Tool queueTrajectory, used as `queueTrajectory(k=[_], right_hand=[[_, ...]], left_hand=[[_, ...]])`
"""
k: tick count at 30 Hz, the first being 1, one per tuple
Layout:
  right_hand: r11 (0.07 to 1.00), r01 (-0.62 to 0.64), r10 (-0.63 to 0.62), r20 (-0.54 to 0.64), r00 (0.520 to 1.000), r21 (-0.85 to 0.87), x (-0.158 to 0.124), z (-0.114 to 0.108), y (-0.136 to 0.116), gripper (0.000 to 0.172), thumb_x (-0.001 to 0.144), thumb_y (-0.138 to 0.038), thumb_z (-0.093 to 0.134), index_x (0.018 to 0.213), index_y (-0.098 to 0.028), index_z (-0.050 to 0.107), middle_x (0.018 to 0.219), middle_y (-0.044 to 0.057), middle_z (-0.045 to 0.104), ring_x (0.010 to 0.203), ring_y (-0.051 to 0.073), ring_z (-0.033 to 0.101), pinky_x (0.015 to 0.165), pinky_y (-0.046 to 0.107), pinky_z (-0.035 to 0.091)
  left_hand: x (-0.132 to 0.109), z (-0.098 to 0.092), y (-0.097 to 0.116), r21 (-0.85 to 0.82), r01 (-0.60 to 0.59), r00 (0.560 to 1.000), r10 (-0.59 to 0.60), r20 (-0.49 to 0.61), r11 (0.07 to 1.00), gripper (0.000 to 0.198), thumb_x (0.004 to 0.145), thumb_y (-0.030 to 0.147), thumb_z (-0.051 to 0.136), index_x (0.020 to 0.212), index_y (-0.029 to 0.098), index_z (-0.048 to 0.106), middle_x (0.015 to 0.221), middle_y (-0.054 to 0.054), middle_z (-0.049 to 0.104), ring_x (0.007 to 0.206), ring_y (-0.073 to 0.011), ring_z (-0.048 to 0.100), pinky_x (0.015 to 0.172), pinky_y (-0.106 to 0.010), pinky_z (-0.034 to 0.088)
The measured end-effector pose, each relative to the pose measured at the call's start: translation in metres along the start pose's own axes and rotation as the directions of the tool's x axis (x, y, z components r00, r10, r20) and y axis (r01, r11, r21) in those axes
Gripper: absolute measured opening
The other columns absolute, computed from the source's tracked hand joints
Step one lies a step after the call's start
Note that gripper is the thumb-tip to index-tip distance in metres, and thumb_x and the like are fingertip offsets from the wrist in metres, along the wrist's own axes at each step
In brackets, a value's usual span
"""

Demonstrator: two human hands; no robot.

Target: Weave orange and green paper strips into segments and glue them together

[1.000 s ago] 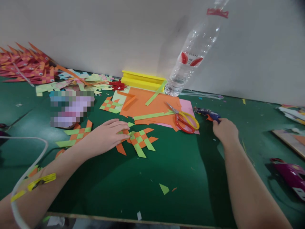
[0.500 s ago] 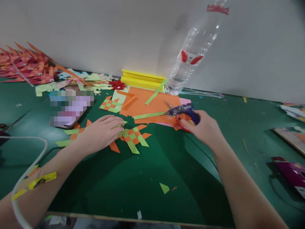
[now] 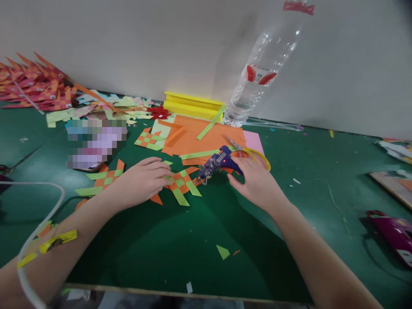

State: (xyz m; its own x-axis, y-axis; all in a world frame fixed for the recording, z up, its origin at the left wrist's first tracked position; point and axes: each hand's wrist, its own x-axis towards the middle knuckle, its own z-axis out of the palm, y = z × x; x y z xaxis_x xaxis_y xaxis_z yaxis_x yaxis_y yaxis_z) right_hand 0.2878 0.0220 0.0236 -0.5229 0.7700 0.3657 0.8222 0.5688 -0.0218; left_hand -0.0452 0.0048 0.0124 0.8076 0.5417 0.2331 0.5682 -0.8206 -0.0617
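My left hand (image 3: pixel 144 180) rests on the head end of a woven orange and green paper fish (image 3: pixel 179 184), its fingers curled over and pressing it to the table. In my right hand (image 3: pixel 254 180) is a blue-purple glue gun (image 3: pixel 219 161), tilted with its nozzle down close to the fish's tail strips. The thumb stands off the handle. Scissors (image 3: pixel 236 145) with red and yellow handles lie behind the right hand, partly hidden. Under the gun is a green paper strip (image 3: pixel 199 154) on orange paper sheets (image 3: pixel 189 137).
Further woven fish pieces (image 3: pixel 107 178) lie left, by a phone (image 3: pixel 106 146). A water bottle (image 3: pixel 257 81) leans against the wall beside a yellow folded piece (image 3: pixel 193 106). Red paper fish (image 3: pixel 38 86) and scraps (image 3: pixel 112 105) are piled back left. A purple device (image 3: pixel 392 236) sits right.
My right hand has brought the glue gun left and down toward the fish, its nozzle now near the tail strips. The scissors behind it show more. My left hand stays on the fish.
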Motion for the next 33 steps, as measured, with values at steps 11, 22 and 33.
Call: queueTrajectory(k=[11,22,33], right_hand=[[0.997,0.07,-0.07,0.006,0.998,-0.033,-0.0014,-0.002,0.0001,0.037,0.092,-0.025,0.047,0.123,-0.005,0.054,0.114,0.02,0.067,0.106,0.032,0.064,0.09,0.049,0.053],[0.995,0.084,-0.083,0.012,0.996,-0.062,-0.0015,-0.0017,0.0003,0.034,0.093,-0.023,0.044,0.121,-0.006,0.056,0.107,0.019,0.069,0.098,0.031,0.066,0.084,0.049,0.055],[0.989,0.098,-0.098,0.001,0.995,-0.115,-0.001,-0.0022,-0.0007,0.036,0.093,-0.02,0.046,0.122,-0.001,0.056,0.112,0.021,0.067,0.101,0.031,0.065,0.089,0.047,0.053]], left_hand=[[0.002,0.0,0.0002,0.005,-0.014,1.0,0.014,-0.015,1.0,0.031,0.095,0.015,0.039,0.098,0.023,0.069,0.107,-0.002,0.073,0.108,-0.018,0.061,0.108,-0.039,0.034],[0.002,0.0001,0.0001,-0.018,0.003,1.0,-0.003,0.004,1.0,0.032,0.095,0.016,0.038,0.098,0.023,0.069,0.108,-0.002,0.072,0.109,-0.0187,0.061,0.108,-0.041,0.034],[0.0014,0.001,0.0004,-0.019,0.016,1.0,-0.016,0.006,1.0,0.032,0.095,0.016,0.039,0.098,0.024,0.07,0.109,-0.001,0.072,0.109,-0.0174,0.061,0.109,-0.039,0.034]])
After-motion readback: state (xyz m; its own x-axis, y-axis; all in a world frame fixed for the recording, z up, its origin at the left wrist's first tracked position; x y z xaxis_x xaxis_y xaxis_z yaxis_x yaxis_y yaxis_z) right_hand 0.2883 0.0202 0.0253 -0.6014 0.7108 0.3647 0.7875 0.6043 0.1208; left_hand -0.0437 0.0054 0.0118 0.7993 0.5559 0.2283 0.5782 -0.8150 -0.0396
